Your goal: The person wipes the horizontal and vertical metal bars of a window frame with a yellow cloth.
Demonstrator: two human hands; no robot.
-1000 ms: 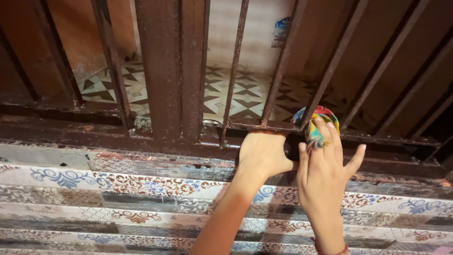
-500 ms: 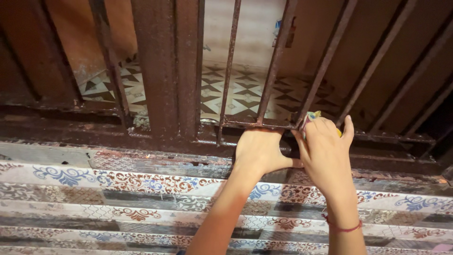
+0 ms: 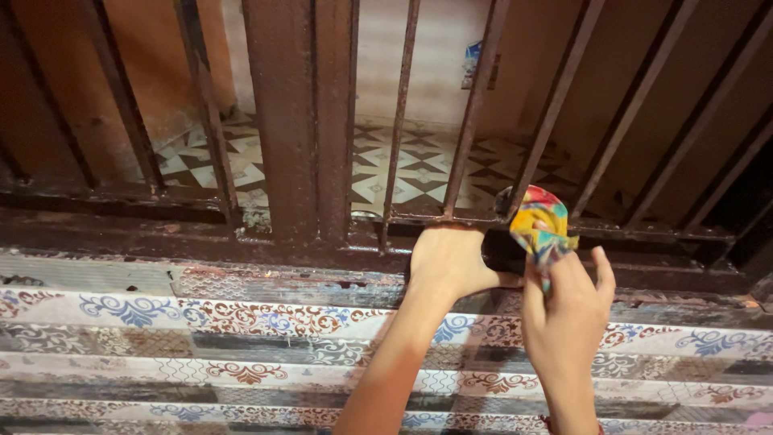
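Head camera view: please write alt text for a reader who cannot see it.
The right hand holds a crumpled multicoloured cloth against the base of a rusty brown metal gate, while the left hand grips its bottom rail. Patterned floor tiles lie below.

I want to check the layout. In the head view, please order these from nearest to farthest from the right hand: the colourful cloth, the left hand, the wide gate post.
1. Colourful cloth: held in the right hand, just above it.
2. Left hand: beside it, to the left, on the bottom rail.
3. Wide gate post: farthest, up and left.
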